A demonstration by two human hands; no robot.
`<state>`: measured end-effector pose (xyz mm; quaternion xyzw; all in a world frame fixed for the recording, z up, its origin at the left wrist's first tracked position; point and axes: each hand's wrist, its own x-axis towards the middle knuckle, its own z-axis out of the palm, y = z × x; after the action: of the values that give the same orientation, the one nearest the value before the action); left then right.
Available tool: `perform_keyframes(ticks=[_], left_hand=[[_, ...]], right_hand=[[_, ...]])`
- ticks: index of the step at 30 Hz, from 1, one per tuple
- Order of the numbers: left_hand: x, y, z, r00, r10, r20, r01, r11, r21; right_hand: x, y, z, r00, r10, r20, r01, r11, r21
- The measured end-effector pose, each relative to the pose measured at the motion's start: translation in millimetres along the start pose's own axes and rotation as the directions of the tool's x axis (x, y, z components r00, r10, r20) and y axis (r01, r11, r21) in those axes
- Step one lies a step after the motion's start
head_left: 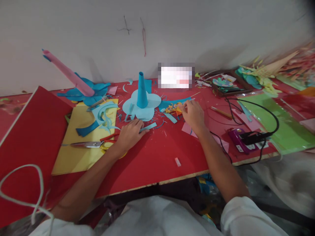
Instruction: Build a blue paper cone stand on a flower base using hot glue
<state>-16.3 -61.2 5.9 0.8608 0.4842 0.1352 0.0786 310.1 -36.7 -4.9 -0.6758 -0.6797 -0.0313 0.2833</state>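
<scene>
A blue paper cone (142, 93) stands upright on a light blue flower-shaped paper (154, 101) on the red table. My left hand (131, 133) rests at the flower's front edge, beside a light blue strip (148, 127); its fingers are bent, and what they hold, if anything, is hidden. My right hand (193, 113) is closed in a pinch beside a pile of orange and yellow paper scraps (173, 108); whatever lies between its fingertips is too small to name. Scissors (90, 144) with red and yellow handles lie left of my left hand.
Yellow sheets (73, 160) and a leaning red board (27, 131) are at the left, with a pink cone (69, 73) behind. A purple power socket (240, 141) with black cables, a wooden tray (232, 93) and green sheets (283, 127) are at the right.
</scene>
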Motion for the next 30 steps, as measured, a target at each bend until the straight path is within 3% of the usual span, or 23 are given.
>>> perform_keyframes(ticks=[5, 10, 14, 21, 30], left_hand=[[3.3, -6.4, 2.2, 0.999, 0.033, 0.024, -0.030, 0.993, -0.111], [6.4, -8.5, 0.8, 0.998, 0.066, 0.019, -0.056, 0.941, -0.333], [9.3, -8.6, -2.5, 0.994, 0.104, -0.040, -0.110, 0.854, -0.509], [9.9, -11.9, -4.7, 0.996, 0.074, -0.057, -0.093, 0.823, -0.561], [11.2, -15.0, -0.9, 0.971, 0.193, -0.139, -0.237, 0.831, -0.503]], right_hand=[[1.4, -18.8, -9.8, 0.997, -0.056, -0.053, 0.065, 0.981, 0.184], [-9.4, -52.5, -12.0, 0.984, -0.152, 0.087, 0.111, 0.923, 0.368], [-19.6, -73.7, -13.1, 0.941, -0.293, 0.171, 0.168, 0.841, 0.514], [-29.0, -86.0, -1.4, 0.911, -0.341, 0.232, 0.138, 0.781, 0.609], [-33.6, -84.5, 20.9, 0.913, -0.364, 0.182, 0.198, 0.788, 0.583]])
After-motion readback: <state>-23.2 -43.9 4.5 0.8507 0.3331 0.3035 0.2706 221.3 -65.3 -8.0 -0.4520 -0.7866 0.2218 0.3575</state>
